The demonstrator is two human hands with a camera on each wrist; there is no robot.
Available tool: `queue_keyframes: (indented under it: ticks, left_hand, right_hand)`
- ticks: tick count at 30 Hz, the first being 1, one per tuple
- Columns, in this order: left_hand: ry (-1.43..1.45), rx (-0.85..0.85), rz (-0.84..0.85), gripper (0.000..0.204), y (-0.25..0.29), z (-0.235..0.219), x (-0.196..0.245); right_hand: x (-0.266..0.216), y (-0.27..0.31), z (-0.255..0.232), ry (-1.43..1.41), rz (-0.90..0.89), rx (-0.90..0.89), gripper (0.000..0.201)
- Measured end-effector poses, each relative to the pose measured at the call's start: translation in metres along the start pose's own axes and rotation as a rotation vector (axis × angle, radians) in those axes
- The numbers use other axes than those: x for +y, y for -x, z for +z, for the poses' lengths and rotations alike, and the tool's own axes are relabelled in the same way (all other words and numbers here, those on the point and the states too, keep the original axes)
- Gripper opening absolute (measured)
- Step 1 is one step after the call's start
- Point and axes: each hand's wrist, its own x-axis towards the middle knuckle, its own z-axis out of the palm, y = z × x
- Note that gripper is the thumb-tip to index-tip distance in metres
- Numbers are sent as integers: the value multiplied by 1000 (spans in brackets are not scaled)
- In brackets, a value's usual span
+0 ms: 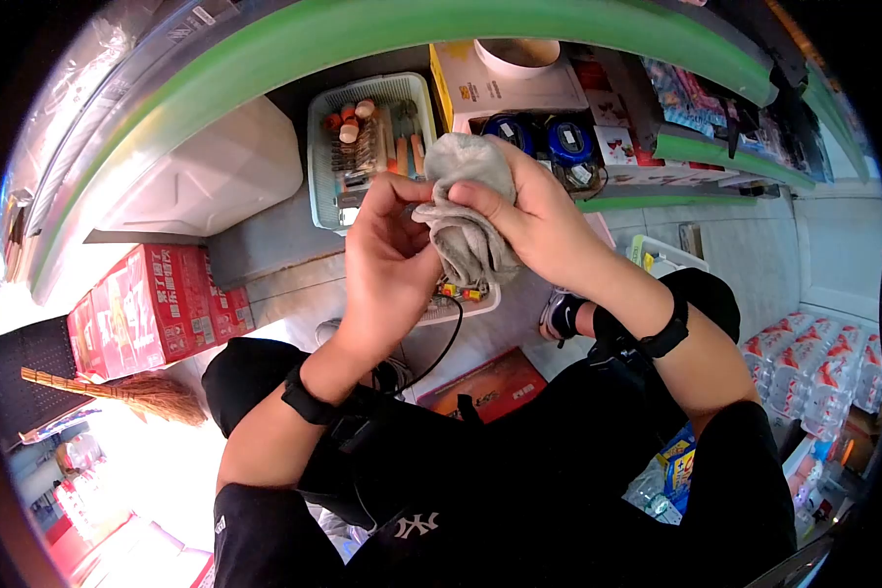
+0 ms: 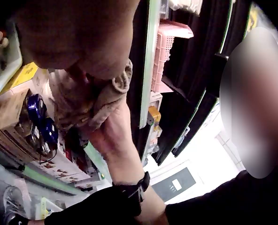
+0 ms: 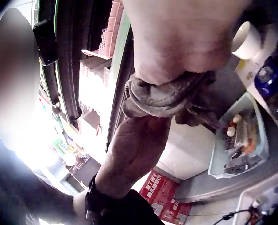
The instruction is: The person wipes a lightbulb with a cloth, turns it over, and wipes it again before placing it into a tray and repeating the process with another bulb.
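Note:
A bunched, grey-beige cloth [image 1: 472, 169] is held up between both hands in front of the body. My right hand [image 1: 544, 211] grips its right side, thumb laid across the front. At the left edge of the cloth, my left hand [image 1: 390, 260] pinches a fold with curled fingers. Loose folds hang below the fingers. In the left wrist view the cloth [image 2: 73, 101] is partly covered by the near hand; in the right wrist view its rolled edge [image 3: 162, 98] shows under the palm.
Behind the hands, a pale blue basket [image 1: 314, 147] of small items stands on a shelf, beside a box with a white bowl [image 1: 516, 61] and blue round objects [image 1: 568, 142]. A green shelf edge [image 1: 382, 27] arches overhead. A red carton [image 1: 157, 309] and a straw broom [image 1: 162, 392] are at left.

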Motion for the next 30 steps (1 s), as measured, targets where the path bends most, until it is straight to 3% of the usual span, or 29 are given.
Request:
queue_keyframes:
  ticks: [3,7,10,13,17,21,24,27,30]
  left_hand:
    - [129,-58,-95,29,-3,-6,7]
    - [68,-142,-38,30,-5,-12,9]
    - [123,-36,15,31,-4,-1,19]
    - [-441,22,357,35,-7,-6,20]
    - [-821,-30,644,47,-11,-12,30]
    - [-952,-25,702,48,-9,-8,31]
    - [-979,-37,722,47,-10,-6,31]
    - [-922,-71,640,46,-14,-8,28]
    - [-873,-41,515,41,-18,-13,25]
  right_hand:
    - [0,-1,-8,71,-135,-33,48]
    - [-8,1,-14,103,-185,-96,48]
    - [-18,0,-19,218,-221,-110,49]
    - [-21,-1,-19,293,-229,-121,50]
    - [-15,-3,-11,224,-230,-66,49]
    - [-10,4,1,153,-149,87,49]
    - [-8,5,6,-68,70,116,52]
    - [-13,2,-2,-112,218,43,50]
    - [-10,1,1,-1,9,33,44]
